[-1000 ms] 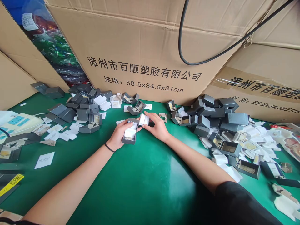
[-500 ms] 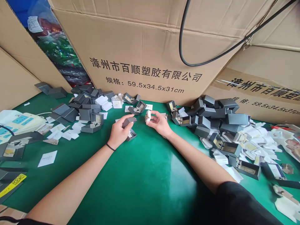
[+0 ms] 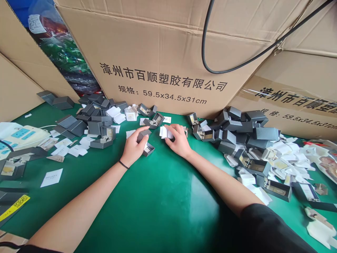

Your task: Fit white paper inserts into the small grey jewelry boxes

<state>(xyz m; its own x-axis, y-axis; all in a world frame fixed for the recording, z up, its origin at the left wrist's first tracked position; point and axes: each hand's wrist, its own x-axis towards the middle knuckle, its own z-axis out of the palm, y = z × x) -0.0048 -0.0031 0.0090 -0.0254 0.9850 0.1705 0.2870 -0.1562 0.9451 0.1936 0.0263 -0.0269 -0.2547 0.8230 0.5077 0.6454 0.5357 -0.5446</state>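
Note:
My left hand [image 3: 134,147] is closed round a small open grey box [image 3: 146,143], its lid tipped up against my fingers and its base resting on the green table [image 3: 158,203]. A thin black band circles that wrist. My right hand [image 3: 179,140] pinches a small white insert [image 3: 164,132] just to the right of the box, a short gap away from it. Both forearms reach in from the near edge, the right one out of a black sleeve.
Heaps of small grey boxes [image 3: 244,131] and white cards [image 3: 286,165] lie to the right, more grey boxes [image 3: 92,119] to the left. Big cardboard cartons [image 3: 163,59] wall the back, with a black cable [image 3: 207,66] hanging. A white power strip [image 3: 18,135] sits far left.
My right hand lifted the white insert out of the grey box and now holds it lower, beside the box. My left hand turned the box so the lid tips up.

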